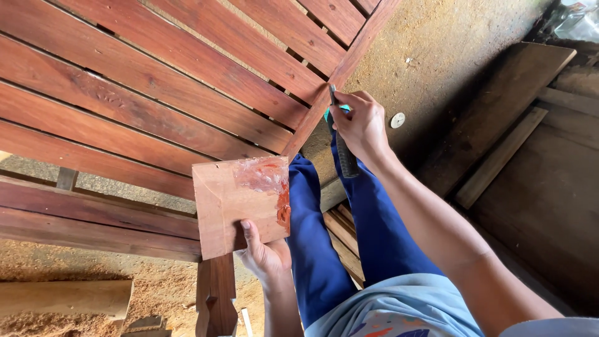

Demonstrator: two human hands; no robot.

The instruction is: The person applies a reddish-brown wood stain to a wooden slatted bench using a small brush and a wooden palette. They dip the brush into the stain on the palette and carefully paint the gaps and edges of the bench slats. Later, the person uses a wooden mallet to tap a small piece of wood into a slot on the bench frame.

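My left hand (265, 253) grips the lower edge of a small flat wooden board (234, 206). A smear of reddish-orange paste (271, 181) covers the board's upper right corner and right edge. My right hand (360, 125) holds a thin dark-handled tool (342, 143) with a bit of teal at the grip. The tool's tip touches the side rail of a slatted red-brown wooden frame (156, 93), near a slat joint. My legs in blue trousers (349, 231) show below both hands.
Sawdust covers the ground (430, 43) beside the frame. Dark wooden planks (499, 156) lie at the right. A pale timber piece (62, 296) rests at the lower left. A small round white disc (397, 120) lies on the sawdust near my right hand.
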